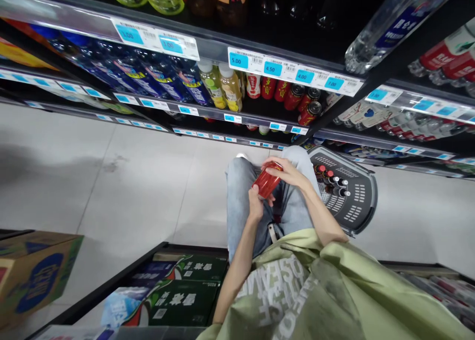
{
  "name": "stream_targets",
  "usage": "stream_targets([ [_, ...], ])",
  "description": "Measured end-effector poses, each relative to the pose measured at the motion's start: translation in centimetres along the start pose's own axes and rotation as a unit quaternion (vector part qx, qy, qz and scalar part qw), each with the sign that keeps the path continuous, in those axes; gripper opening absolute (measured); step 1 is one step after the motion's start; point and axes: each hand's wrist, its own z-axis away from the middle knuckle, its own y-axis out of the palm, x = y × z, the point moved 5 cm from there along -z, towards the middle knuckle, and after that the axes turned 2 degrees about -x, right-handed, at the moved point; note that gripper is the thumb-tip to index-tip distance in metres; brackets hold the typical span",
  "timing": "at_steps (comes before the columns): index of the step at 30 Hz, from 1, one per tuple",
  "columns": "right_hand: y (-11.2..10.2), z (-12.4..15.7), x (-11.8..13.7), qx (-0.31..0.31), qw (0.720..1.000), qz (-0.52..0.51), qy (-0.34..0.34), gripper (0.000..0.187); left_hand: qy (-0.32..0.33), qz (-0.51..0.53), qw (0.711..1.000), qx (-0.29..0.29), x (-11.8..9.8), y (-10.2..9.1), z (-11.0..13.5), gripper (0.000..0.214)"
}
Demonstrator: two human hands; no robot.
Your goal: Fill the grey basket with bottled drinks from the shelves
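While the person sat or squatted just to the left of a grey basket (365, 209), a red can (266, 182) lay tilted between both bare hands, in front of the lap on the basket's left side. The left hand (256, 201) gripped its lower end, thumb along the wall, and the right hand (284, 171), nearer the basket, had its fingers curled over the upper end. I couldn't make out the print, nor whether the can was sealed.

It looked stiff, smooth and thin-walled to me; full, it would weigh a fair bit for its size, and it might slip if damp or dent if dropped. I'd have taken it round the middle of the wall.

Between can and basket rose the right knee (300, 159), which hid part of the basket's near rim. Dark bottles (337, 191) with red or white caps leaned inside the basket. Ahead of it and to the left, more red cans (293, 98) sat on a low shelf (256, 123), under a deep overhang that would crowd a reaching arm. Behind the basket, well to the left, were green cartons (185, 300), and farther left a cardboard box (39, 280).
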Motion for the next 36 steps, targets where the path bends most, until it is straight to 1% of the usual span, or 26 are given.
stream_targets([
  [2,-0.6,1.7,0.9,0.031,0.996,0.087,0.007,0.039,-0.032,0.024,0.999,-0.008,0.3,0.0,0.1,0.081],
  [3,-0.9,2.6,1.1,0.048,0.992,0.113,0.015,0.042,-0.05,0.029,0.998,-0.01,0.5,0.0,0.1,0.081],
  [6,-1.4,5.4,1.1,0.078,0.989,0.122,0.04,0.052,-0.1,0.013,0.995,-0.004,1.1,0.0,0.3,0.077],
  [9,-1.8,7.5,0.4,0.055,0.991,0.108,0.051,0.055,-0.121,-0.027,0.992,0.023,1.8,0.2,0.3,0.076],
  [11,-2.3,8.7,0.0,0.017,0.994,0.099,0.051,0.054,-0.107,-0.056,0.991,0.05,2.0,0.5,0.1,0.081],
  [13,-2.9,9.9,-0.3,-0.028,0.995,0.087,0.048,0.052,-0.08,-0.093,0.99,0.074,2.1,0.8,-0.1,0.085],
  [16,-4.1,11.7,-0.8,-0.093,0.993,0.061,0.046,0.051,-0.047,-0.168,0.978,0.111,2.0,1.2,-0.4,0.087],
  [18,-5.0,12.9,-1.5,-0.139,0.989,0.021,0.039,0.052,-0.041,-0.221,0.964,0.143,2.0,1.5,-0.6,0.083],
  [20,-6.2,14.1,-2.7,-0.196,0.98,-0.028,0.032,0.054,-0.033,-0.262,0.95,0.167,1.8,1.9,-0.8,0.073],
  [22,-7.6,15.5,-4.7,-0.26,0.962,-0.076,0.039,0.055,-0.027,-0.285,0.941,0.18,1.6,2.3,-1.1,0.06],
  [24,-8.9,17.0,-7.3,-0.314,0.937,-0.135,0.073,0.057,-0.025,-0.297,0.937,0.18,1.6,2.6,-1.3,0.052],
  [27,-10.7,19.8,-11.3,-0.369,0.896,-0.212,0.131,0.063,-0.029,-0.324,0.928,0.182,1.7,3.1,-1.5,0.046],
  [29,-12.2,22.0,-13.2,-0.411,0.876,-0.201,0.155,0.065,-0.031,-0.348,0.919,0.184,1.7,3.4,-1.6,0.048],
  [32,-14.3,25.5,-15.1,-0.477,0.851,-0.129,0.177,0.061,-0.025,-0.387,0.903,0.185,1.6,3.8,-1.8,0.051],
  [34,-15.1,27.6,-16.2,-0.501,0.836,-0.094,0.203,0.061,-0.022,-0.403,0.896,0.185,1.5,3.9,-1.8,0.053],
  [36,-15.3,29.4,-17.4,-0.51,0.825,-0.079,0.232,0.064,-0.021,-0.407,0.895,0.183,1.4,3.9,-1.7,0.054],
])
